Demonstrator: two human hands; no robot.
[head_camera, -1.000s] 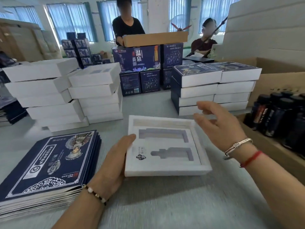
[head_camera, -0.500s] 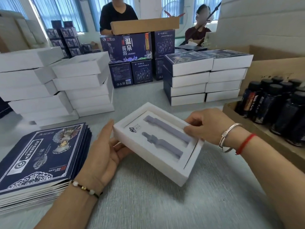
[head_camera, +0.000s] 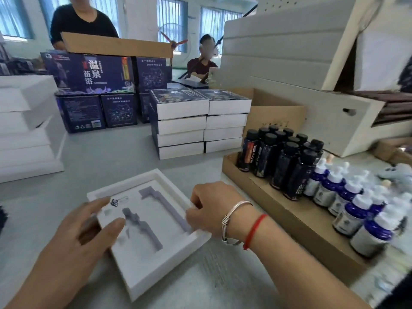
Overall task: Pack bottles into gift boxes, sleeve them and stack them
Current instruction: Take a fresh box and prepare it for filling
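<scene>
A white gift box with a foam insert and two empty bottle-shaped cutouts lies skewed on the grey table in front of me. My left hand holds its left edge, thumb on top of the insert. My right hand grips the box's right rim with curled fingers. Dark tall bottles and small blue bottles with white caps stand in a cardboard tray at the right.
Two stacks of sleeved boxes stand behind the box. White unsleeved boxes pile up at the left. Dark blue cartons and two people are at the back. White foam slabs rise at the right.
The view has swung right, so the bottle tray now shows fully and the flat sleeves have left the view. The box has turned further and sits flat; my left thumb now lies on the insert.
</scene>
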